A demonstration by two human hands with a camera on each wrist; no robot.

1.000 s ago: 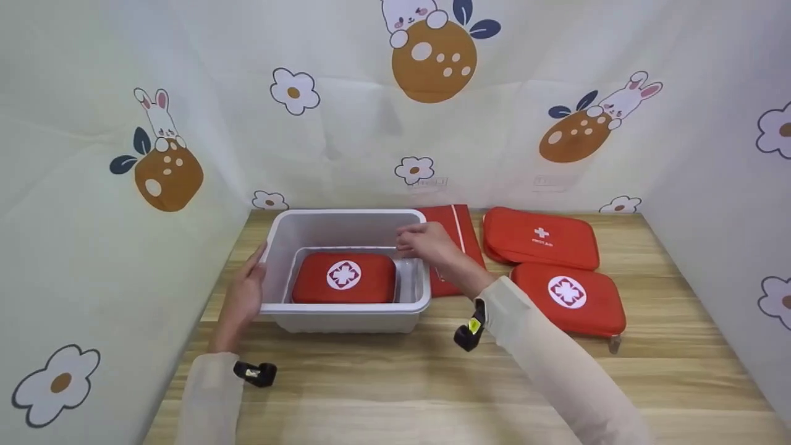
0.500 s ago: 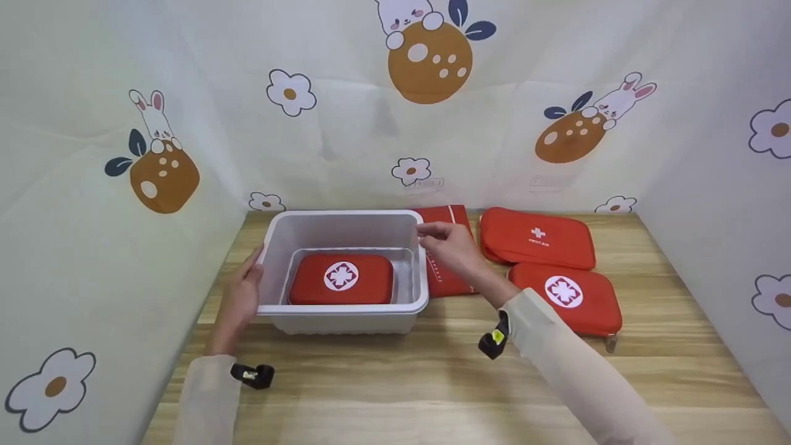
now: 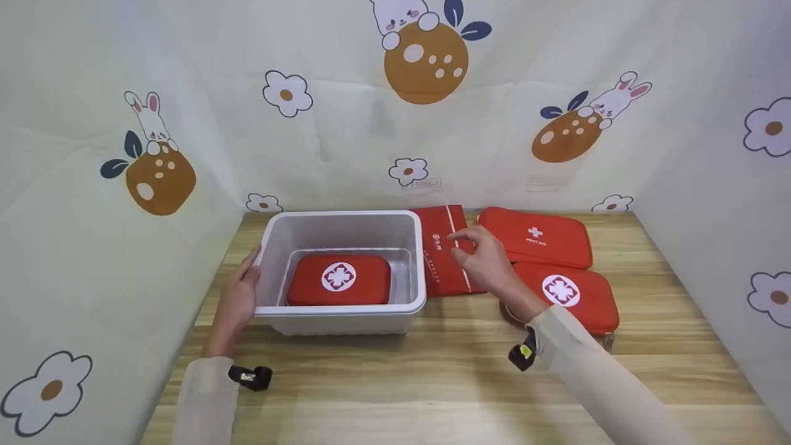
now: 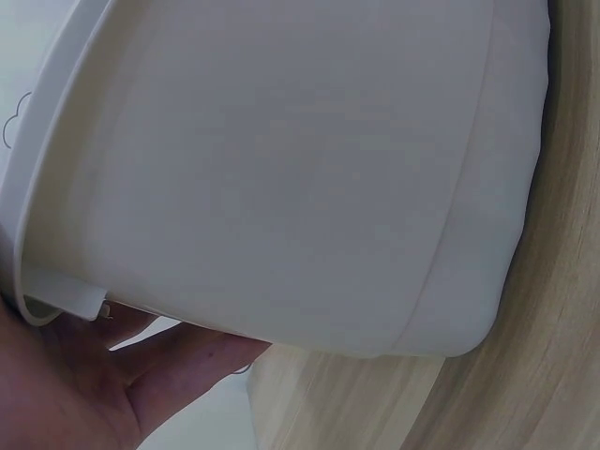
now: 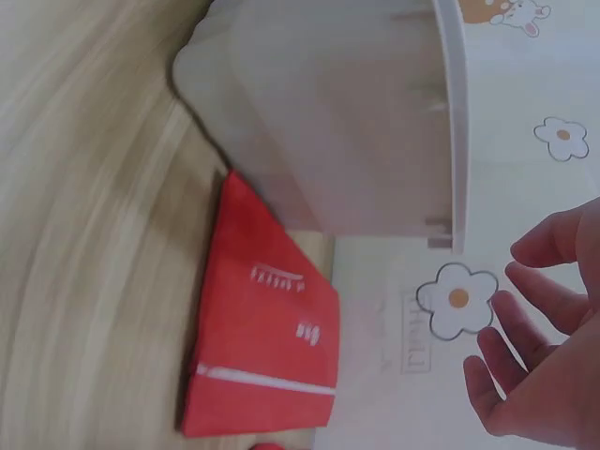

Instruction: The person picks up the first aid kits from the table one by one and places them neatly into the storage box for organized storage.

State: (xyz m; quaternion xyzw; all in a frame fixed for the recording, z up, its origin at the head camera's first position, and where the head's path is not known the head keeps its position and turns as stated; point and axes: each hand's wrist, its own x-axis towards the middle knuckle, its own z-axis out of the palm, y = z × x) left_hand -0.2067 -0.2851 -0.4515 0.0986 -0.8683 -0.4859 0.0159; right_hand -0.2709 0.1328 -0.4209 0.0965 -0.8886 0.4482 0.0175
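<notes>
A white plastic bin [image 3: 346, 309] holds a red first-aid case [image 3: 364, 281] with a round white cross emblem. My left hand [image 3: 240, 293] rests against the bin's left side near the rim. Its fingers [image 4: 197, 370] lie fairly straight along the outer wall, and its thumb is hard to make out. To the right of the bin, my right hand [image 3: 488, 259] hovers with nothing in it, thumb and forefinger apart. Its loosely bent fingers [image 5: 525, 328] show in the right wrist view. Below and behind that hand lies a flat red pouch [image 3: 442, 272] with a white stripe.
Two more red first-aid cases, one with a small white cross [image 3: 544, 235] and one with a round emblem [image 3: 584, 300], lie at the right, touching or overlapping. Patterned cloth [image 3: 346, 142] encloses the wooden tabletop [image 3: 371, 383] at the back and sides.
My right hand has moved from above the bin's right rim to the right, over the pouch and cases, its fingers spreading apart. The left hand has stayed at the bin.
</notes>
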